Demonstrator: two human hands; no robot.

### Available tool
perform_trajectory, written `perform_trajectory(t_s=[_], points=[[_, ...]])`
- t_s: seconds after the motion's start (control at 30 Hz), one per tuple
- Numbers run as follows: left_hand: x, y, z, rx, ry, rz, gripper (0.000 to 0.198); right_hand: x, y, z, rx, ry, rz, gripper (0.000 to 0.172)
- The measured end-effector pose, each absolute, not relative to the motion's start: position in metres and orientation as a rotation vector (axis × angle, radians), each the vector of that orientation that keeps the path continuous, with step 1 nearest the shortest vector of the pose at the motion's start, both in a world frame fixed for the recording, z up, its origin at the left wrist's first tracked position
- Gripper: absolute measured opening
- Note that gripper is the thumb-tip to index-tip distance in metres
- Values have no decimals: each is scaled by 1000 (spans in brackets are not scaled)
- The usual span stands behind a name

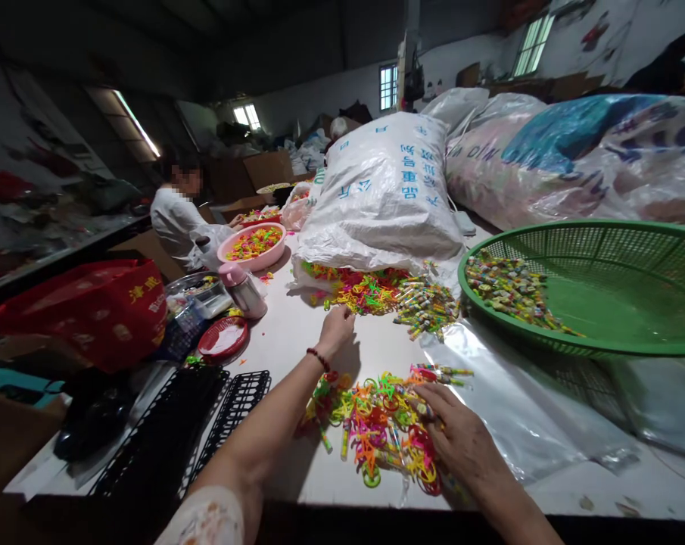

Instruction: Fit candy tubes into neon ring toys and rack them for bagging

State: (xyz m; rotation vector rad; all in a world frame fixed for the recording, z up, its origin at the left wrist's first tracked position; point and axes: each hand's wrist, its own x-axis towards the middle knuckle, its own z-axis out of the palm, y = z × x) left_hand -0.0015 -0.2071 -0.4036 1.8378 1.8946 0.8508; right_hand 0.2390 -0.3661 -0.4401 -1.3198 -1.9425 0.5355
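Observation:
My left hand [337, 331] reaches forward to the near edge of a pile of bright plastic pieces [370, 291]. Its fingers are pinched together; what is in them, if anything, is hidden. Beside that pile lies a heap of small printed tubes [427, 306]. Close to me, a second, mixed pile of coloured plastic pieces and tubes [370, 424] spreads over the white table [297, 469]. At this pile's right side, my right hand [461, 435] curls its fingers over a few printed tubes, partly covering them.
A large white woven sack [376, 197] stands behind the piles. To the right are a green basket [580, 344] with tubes and clear plastic bags [506, 401]. Black plastic racks [228, 416], a thermos [244, 291] and a pink basin [256, 261] lie left. Another person [175, 216] sits beyond.

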Motion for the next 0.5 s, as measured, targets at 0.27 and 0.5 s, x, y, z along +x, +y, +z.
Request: perform_trajectory(t_s=[0.27, 0.5], points=[[-4, -133, -410, 2068, 1950, 717, 40, 246, -383, -443, -1307, -1980, 616, 40], [-44, -162, -428, 1965, 1946, 713, 15, 242, -384, -434, -1259, -1965, 803, 33]])
